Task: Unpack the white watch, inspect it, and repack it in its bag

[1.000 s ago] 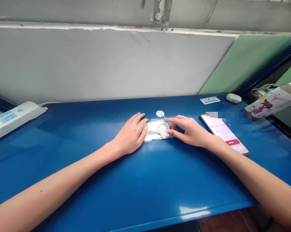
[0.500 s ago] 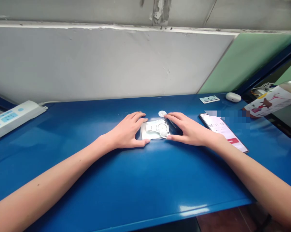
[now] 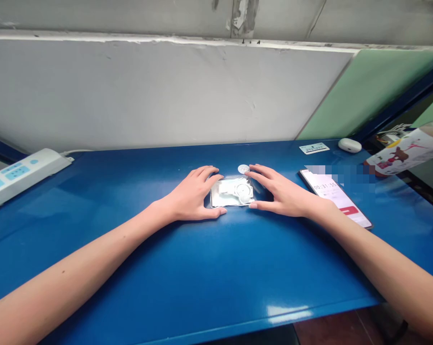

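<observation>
A small clear plastic packet [image 3: 225, 199] with white parts inside, one of them ring-shaped, lies flat on the blue table between my hands. My left hand [image 3: 193, 194] rests at its left side, fingers apart and curved, thumb by the near edge. At the right end is my right hand [image 3: 283, 191], its thumb at the packet's near corner and its fingers spread on the far side. Just beyond the packet lies a small round white disc [image 3: 243, 169], close to my right fingertips; whether they touch it I cannot tell. Neither hand grips anything.
To the right lies a phone [image 3: 336, 196] showing a running timer. Behind it are a card [image 3: 314, 148] and a white earbud case [image 3: 349, 145]. A printed container [image 3: 406, 151] leans at the far right. A white power strip [image 3: 25, 175] sits at the left. A wall [image 3: 166, 96] borders the back.
The fingers of my right hand have spread slightly apart near the disc. Both hands otherwise keep their places around the packet, and the whole view has shifted a little.
</observation>
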A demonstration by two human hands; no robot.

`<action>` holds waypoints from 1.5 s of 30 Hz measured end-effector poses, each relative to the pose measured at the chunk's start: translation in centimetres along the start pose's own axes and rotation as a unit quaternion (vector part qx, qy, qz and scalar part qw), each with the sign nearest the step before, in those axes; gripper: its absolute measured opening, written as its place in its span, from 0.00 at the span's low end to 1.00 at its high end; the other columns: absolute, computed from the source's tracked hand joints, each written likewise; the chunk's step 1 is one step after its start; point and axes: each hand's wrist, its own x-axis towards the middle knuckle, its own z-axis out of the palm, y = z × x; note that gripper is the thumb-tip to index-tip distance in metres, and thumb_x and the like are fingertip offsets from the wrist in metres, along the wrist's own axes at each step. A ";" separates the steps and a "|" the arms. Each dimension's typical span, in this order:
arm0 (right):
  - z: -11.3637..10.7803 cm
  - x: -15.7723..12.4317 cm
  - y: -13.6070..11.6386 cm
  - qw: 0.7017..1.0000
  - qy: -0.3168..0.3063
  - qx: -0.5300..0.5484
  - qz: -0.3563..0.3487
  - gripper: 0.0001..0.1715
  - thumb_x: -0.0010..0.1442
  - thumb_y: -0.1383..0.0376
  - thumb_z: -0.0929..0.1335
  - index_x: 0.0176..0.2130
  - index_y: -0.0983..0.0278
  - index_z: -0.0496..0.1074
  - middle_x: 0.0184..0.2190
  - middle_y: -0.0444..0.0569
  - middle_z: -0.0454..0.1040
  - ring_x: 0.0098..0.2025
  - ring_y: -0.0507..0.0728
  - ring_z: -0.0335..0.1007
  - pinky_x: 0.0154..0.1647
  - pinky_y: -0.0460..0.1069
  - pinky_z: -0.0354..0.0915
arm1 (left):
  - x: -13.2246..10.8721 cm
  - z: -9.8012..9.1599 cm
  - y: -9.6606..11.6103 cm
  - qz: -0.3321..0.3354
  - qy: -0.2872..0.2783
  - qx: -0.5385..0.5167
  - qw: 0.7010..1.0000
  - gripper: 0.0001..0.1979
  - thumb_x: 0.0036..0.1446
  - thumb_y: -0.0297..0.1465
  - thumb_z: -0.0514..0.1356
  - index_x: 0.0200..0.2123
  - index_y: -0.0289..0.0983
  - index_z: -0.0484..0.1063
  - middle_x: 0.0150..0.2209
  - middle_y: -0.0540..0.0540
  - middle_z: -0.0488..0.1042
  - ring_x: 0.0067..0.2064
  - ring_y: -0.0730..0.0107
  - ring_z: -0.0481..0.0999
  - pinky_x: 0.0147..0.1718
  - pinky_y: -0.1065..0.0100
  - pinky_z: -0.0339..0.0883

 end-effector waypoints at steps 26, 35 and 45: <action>-0.3 0.6 -0.9 0.953 0.170 0.245 0.048 0.12 0.66 0.58 0.68 0.45 0.63 0.74 0.35 0.49 0.80 0.36 0.58 0.77 0.38 0.52 0.73 | -0.2 0.7 -0.1 -0.003 0.058 -0.059 0.997 0.38 0.62 0.42 0.60 0.70 0.34 0.51 0.65 0.33 0.66 0.66 0.43 0.64 0.61 0.46 0.62; 0.9 0.7 -0.3 0.952 0.123 0.270 0.080 0.18 0.68 0.56 0.66 0.53 0.61 0.71 0.36 0.48 0.81 0.35 0.58 0.77 0.37 0.53 0.73 | -0.4 0.6 0.0 0.029 0.079 -0.078 0.993 0.38 0.57 0.40 0.65 0.66 0.37 0.55 0.65 0.34 0.65 0.65 0.47 0.66 0.61 0.51 0.64; -0.6 0.1 0.2 0.998 0.052 -0.020 -0.042 0.37 0.66 0.49 0.66 0.65 0.69 0.63 0.64 0.64 0.65 0.65 0.68 0.63 0.64 0.62 0.64 | -0.2 0.5 -0.2 0.035 0.072 -0.063 0.995 0.32 0.54 0.41 0.65 0.59 0.31 0.64 0.59 0.31 0.70 0.61 0.46 0.69 0.58 0.51 0.67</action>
